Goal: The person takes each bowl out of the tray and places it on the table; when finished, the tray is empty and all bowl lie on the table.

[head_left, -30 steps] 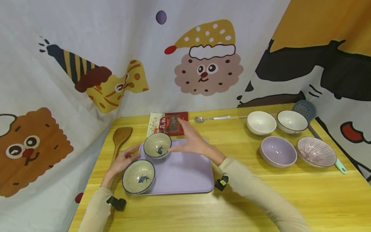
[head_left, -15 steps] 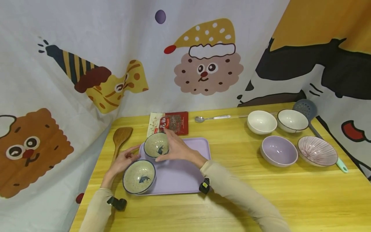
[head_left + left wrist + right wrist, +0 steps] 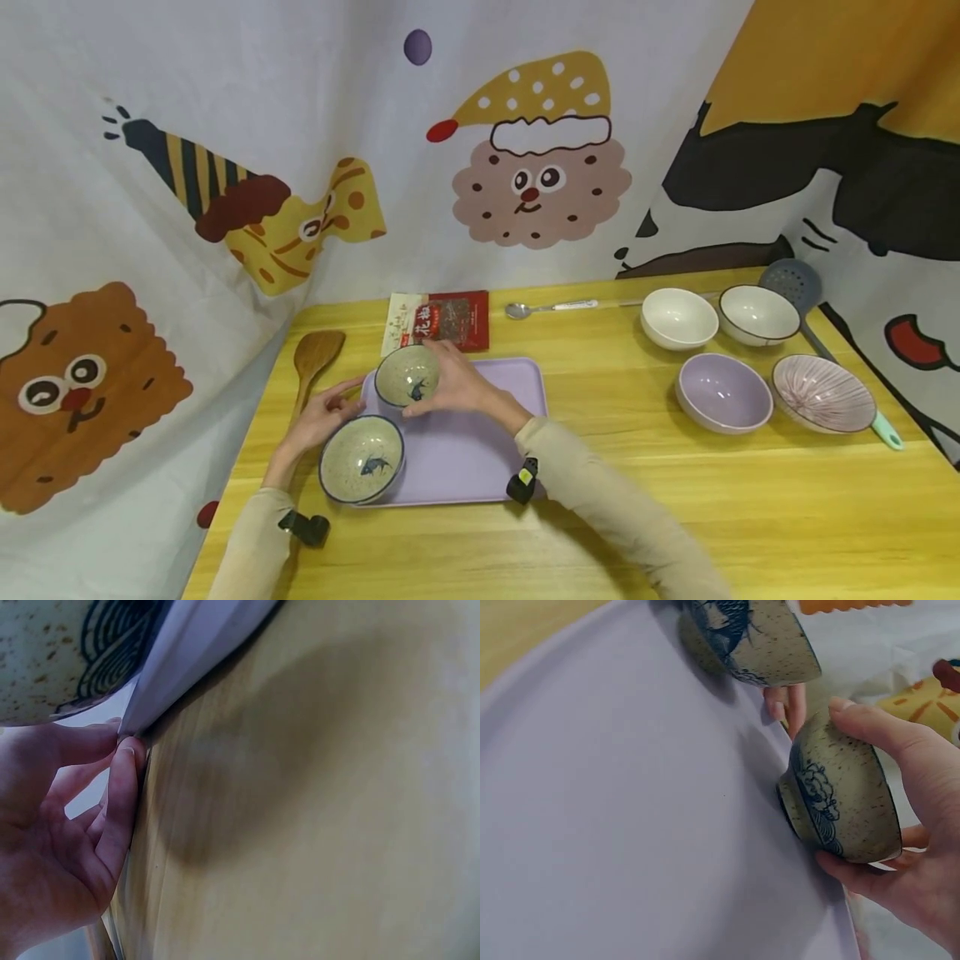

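A lilac tray [image 3: 472, 467] bears two speckled bowls with blue fish designs. My right hand [image 3: 467, 385] holds the farther bowl [image 3: 397, 375] from its right side, thumb and fingers spread around the wall. Its foot is at the tray in the right wrist view, where the bowl [image 3: 847, 791] shows its blue pattern. At the tray's left edge, my left hand [image 3: 317, 423] pinches the rim between thumb and finger, seen closely in the left wrist view with the hand [image 3: 67, 817] beside a bowl's wall. The nearer bowl [image 3: 356, 467] sits at the tray's front left corner.
Left of the tray lies a wooden spatula [image 3: 317, 350]. Behind are a red seasoning packet [image 3: 468, 312] and a spoon [image 3: 517, 310]. To the right stand a white bowl [image 3: 677, 319], dark-rimmed bowl [image 3: 757, 315], lilac bowl [image 3: 723, 393], striped bowl [image 3: 821, 393] and a skimmer [image 3: 791, 282].
My right hand has moved left and closed in on the farther bowl, taking hold of its right side. The left hand stays at the tray's edge.
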